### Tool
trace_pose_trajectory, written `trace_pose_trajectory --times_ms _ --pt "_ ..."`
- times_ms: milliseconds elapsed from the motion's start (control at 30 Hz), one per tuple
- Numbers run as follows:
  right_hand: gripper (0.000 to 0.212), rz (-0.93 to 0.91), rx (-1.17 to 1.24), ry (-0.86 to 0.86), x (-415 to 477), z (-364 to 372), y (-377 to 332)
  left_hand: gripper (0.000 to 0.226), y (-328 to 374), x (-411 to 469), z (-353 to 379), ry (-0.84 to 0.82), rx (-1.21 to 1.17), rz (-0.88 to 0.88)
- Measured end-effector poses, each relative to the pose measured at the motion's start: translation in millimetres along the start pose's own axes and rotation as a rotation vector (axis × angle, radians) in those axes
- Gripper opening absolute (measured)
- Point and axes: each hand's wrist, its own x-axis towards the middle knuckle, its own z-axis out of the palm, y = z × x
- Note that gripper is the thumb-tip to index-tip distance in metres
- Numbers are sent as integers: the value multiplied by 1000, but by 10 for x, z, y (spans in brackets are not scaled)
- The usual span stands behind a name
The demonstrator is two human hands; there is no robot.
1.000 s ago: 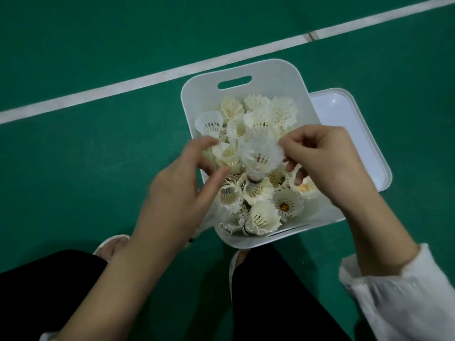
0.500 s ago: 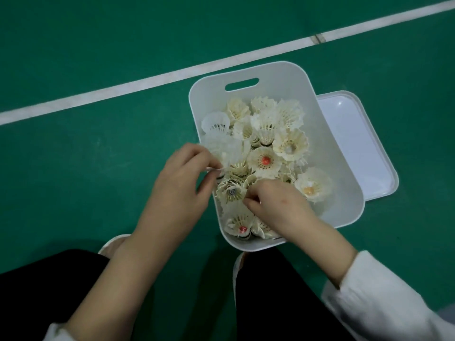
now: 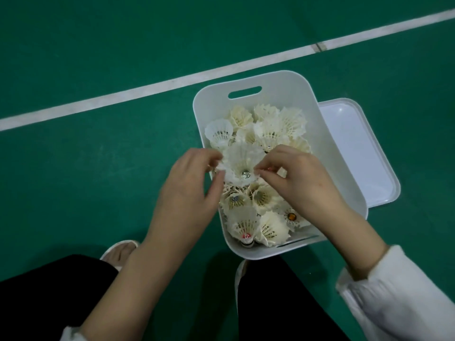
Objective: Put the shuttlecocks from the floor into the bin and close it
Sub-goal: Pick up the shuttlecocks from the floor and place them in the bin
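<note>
Grip: our left hand (image 3: 189, 190) and our right hand (image 3: 302, 183) each pinch the skirt of one white shuttlecock (image 3: 242, 161) with curled fingers, the left at its left rim and the right at its right rim.
Shuttlecock: we hold it between both hands just above the heap, over the left half of the bin; a silvery spot shows at its centre.
Bin: the white bin (image 3: 337, 153) stands uncovered on the green floor (image 3: 98, 183), with a handle slot in its far wall.
Heap: the heap (image 3: 270, 126) of pale shuttlecocks fills the bin from far wall to near wall.
Lid: the lid (image 3: 357, 156) lies flat on the floor against the bin's right side, its left edge hidden behind the bin wall.
Edges: our left hand crosses the bin's left rim; our right forearm crosses its near right corner.
Open room: the floor spreads wide to the left of the bin and beyond the white line (image 3: 147, 91), which runs slantwise just past the far rim.
Near side: our dark trousers (image 3: 49, 299) and a pale shoe (image 3: 120, 252) lie close before the near rim.
</note>
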Motion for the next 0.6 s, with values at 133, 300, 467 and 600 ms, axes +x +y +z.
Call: trace_pose_trajectory --times_ms 133,300,467,600 --pt "18 51 -162 -199 72 255 0 41 -117 86 36 -98 136 -329" --pt "20 95 -253 -301 187 440 24 36 -197 129 269 -213 181 -344" --pt "34 94 -211 -373 209 325 31 25 -292 214 276 -114 168 -294" --pt "35 101 -140 -200 182 99 9 33 -302 304 180 -201 298 -296"
